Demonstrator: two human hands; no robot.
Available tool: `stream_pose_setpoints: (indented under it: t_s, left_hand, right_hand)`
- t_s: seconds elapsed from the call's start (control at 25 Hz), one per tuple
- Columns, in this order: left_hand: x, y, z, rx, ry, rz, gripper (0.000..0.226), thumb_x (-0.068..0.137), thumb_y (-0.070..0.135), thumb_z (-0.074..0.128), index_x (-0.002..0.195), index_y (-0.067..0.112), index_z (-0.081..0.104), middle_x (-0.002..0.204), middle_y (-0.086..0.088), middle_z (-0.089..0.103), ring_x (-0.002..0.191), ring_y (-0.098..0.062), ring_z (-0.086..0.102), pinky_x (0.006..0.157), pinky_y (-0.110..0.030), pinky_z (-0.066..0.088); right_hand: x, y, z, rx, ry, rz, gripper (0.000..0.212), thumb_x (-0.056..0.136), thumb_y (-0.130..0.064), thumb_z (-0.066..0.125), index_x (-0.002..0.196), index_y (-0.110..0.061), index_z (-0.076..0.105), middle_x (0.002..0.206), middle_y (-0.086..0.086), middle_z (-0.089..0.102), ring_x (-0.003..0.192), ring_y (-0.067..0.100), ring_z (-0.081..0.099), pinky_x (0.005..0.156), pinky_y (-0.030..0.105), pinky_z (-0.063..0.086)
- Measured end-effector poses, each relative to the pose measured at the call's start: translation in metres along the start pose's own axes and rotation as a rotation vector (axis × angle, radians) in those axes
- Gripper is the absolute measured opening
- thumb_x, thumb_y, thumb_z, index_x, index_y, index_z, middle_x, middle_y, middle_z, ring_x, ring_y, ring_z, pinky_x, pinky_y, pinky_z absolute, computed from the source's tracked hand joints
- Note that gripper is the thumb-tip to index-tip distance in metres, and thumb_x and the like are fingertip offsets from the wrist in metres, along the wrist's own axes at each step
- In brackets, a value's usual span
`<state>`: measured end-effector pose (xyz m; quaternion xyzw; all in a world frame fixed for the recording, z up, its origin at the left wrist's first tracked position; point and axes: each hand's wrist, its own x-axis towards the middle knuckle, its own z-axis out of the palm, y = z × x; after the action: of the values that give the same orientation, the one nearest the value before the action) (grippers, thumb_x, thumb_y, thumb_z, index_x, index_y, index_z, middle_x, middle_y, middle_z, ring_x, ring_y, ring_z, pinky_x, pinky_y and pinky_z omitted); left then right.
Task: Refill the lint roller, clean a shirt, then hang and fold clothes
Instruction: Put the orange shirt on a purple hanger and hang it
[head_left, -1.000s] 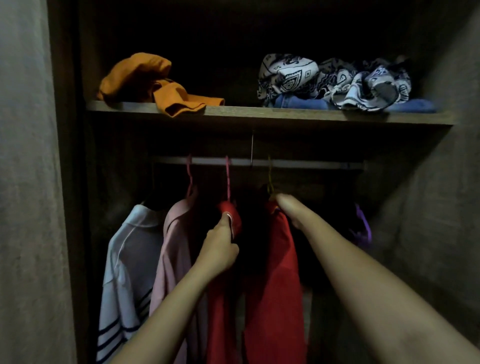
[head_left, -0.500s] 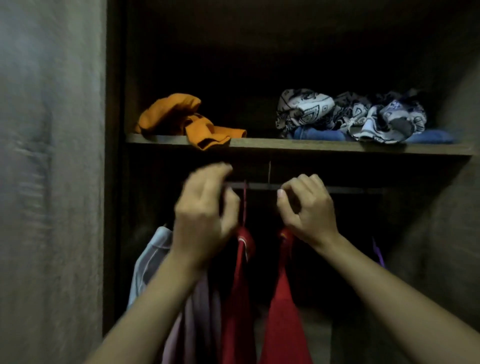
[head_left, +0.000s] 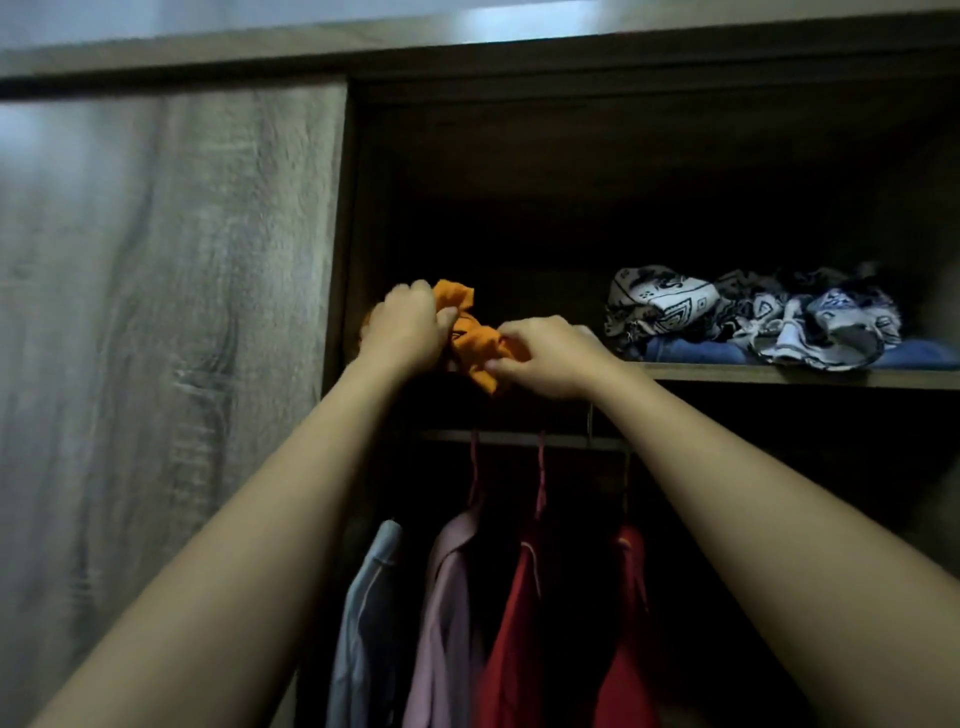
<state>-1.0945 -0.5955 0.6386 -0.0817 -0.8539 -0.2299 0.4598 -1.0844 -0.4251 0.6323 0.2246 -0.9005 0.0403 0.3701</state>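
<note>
A crumpled orange garment (head_left: 475, 340) lies at the left end of the wardrobe shelf (head_left: 769, 375). My left hand (head_left: 405, 332) grips its upper left part, and my right hand (head_left: 545, 358) pinches its lower right edge, which hangs over the shelf's front. Most of the garment is hidden behind my hands. Below the shelf, a rail (head_left: 509, 438) carries hangers with a pale blue-white shirt (head_left: 369, 613), a pink shirt (head_left: 447, 608) and a red garment (head_left: 519, 634).
A heap of black-and-white patterned cloth (head_left: 737, 312) lies on folded blue jeans (head_left: 696, 352) at the shelf's right. The wardrobe's grey wood-grain door (head_left: 156, 312) fills the left side. The wardrobe's inside is dark.
Both hands have left the red garment on the rail and risen to the shelf, where they now hold the orange garment. The view has tilted upward.
</note>
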Motion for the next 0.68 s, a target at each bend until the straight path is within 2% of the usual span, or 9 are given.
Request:
stream_pose_setpoints:
  t_s: [0.04, 0.12, 0.24, 0.36, 0.52, 0.6, 0.68]
  left_hand:
    - [-0.004, 0.000, -0.006, -0.054, 0.053, 0.039, 0.030, 0.094, 0.033, 0.050, 0.109, 0.007, 0.055, 0.105, -0.012, 0.058, 0.098, -0.029, 0.054, 0.078, -0.037, 0.040]
    - [-0.012, 0.004, -0.021, -0.159, 0.131, 0.127, 0.020, 0.092, 0.030, 0.054, 0.099, 0.012, 0.060, 0.089, -0.003, 0.058, 0.087, -0.020, 0.054, 0.073, -0.032, 0.037]
    - [-0.024, 0.026, -0.044, -0.273, 0.225, 0.327, 0.026, 0.088, 0.030, 0.058, 0.109, 0.015, 0.062, 0.100, -0.006, 0.065, 0.096, -0.023, 0.060, 0.083, -0.039, 0.046]
    - [-0.046, 0.065, -0.070, -0.319, 0.289, 0.457, 0.033, 0.087, 0.029, 0.059, 0.117, 0.015, 0.055, 0.107, -0.006, 0.061, 0.100, -0.019, 0.057, 0.086, -0.035, 0.045]
    - [-0.089, 0.112, -0.101, -0.436, 0.282, 0.488, 0.032, 0.089, 0.028, 0.061, 0.114, 0.012, 0.050, 0.091, 0.007, 0.056, 0.079, -0.001, 0.056, 0.069, -0.017, 0.045]
    - [-0.112, 0.127, -0.112, -0.489, 0.237, 0.466, 0.029, 0.089, 0.028, 0.062, 0.110, 0.013, 0.052, 0.088, 0.010, 0.057, 0.078, 0.004, 0.056, 0.066, -0.010, 0.043]
    - [-0.135, 0.138, -0.116, -0.536, 0.172, 0.426, 0.025, 0.088, 0.028, 0.063, 0.107, 0.015, 0.053, 0.085, 0.015, 0.056, 0.078, 0.005, 0.056, 0.063, -0.005, 0.043]
  right_hand:
    - [-0.005, 0.000, -0.002, 0.036, 0.120, -0.023, 0.021, 0.088, -0.038, 0.052, 0.105, -0.026, 0.058, 0.104, 0.002, 0.063, 0.103, 0.026, 0.058, 0.081, 0.036, 0.041]
    - [-0.017, 0.005, -0.009, 0.138, 0.306, -0.069, 0.010, 0.087, -0.027, 0.054, 0.091, -0.020, 0.059, 0.087, -0.001, 0.059, 0.090, 0.026, 0.059, 0.072, 0.035, 0.041]
    - [-0.040, 0.013, -0.030, 0.261, 0.465, -0.093, 0.007, 0.085, -0.020, 0.057, 0.082, -0.014, 0.056, 0.080, 0.000, 0.053, 0.079, 0.021, 0.053, 0.066, 0.029, 0.031]
    - [-0.073, 0.014, -0.062, 0.368, 0.618, -0.047, 0.005, 0.086, -0.016, 0.058, 0.084, -0.012, 0.057, 0.080, 0.004, 0.054, 0.075, 0.017, 0.050, 0.060, 0.024, 0.028]
    - [-0.123, 0.011, -0.108, 0.383, 0.691, -0.023, 0.011, 0.086, -0.016, 0.057, 0.096, -0.014, 0.061, 0.088, 0.001, 0.054, 0.075, 0.007, 0.049, 0.065, 0.009, 0.034]
    - [-0.154, 0.009, -0.128, 0.397, 0.673, -0.009, 0.009, 0.087, -0.017, 0.056, 0.095, -0.015, 0.061, 0.087, -0.002, 0.052, 0.075, 0.001, 0.047, 0.065, 0.008, 0.035]
    - [-0.183, 0.007, -0.141, 0.405, 0.630, -0.013, 0.009, 0.086, -0.018, 0.057, 0.092, -0.014, 0.061, 0.086, -0.002, 0.052, 0.075, 0.002, 0.048, 0.066, 0.008, 0.035]
